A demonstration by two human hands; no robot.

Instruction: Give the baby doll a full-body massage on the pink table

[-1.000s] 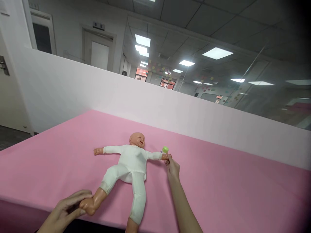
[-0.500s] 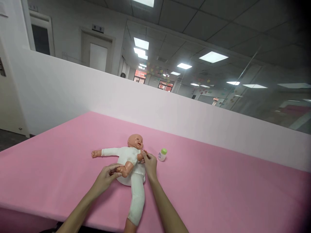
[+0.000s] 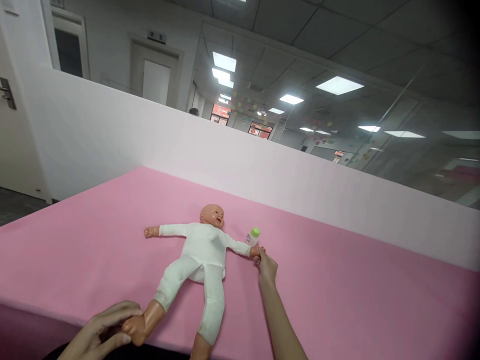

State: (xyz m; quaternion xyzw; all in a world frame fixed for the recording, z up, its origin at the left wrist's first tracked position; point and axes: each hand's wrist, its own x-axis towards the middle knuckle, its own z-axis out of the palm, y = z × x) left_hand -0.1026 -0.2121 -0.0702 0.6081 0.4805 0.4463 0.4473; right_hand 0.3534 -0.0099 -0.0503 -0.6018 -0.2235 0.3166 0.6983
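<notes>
Two bare hands grip a light-looking vinyl baby doll [image 3: 198,252] in a soft white suit, lying on the pink-covered worktop [image 3: 337,290]: the left hand [image 3: 101,332] wraps its stiff, smooth foot [image 3: 135,324]; the right hand [image 3: 267,266] pinches its small fist [image 3: 255,251], beside a green-capped white bottle [image 3: 253,236].

The one head-worn camera looks forward and down from just behind the tabletop's [image 3: 337,305] near edge, close above the doll [image 3: 198,250], which sits toward six o'clock, tilted, with the partition [image 3: 262,175] and ceiling [image 3: 300,50] toward twelve.
</notes>
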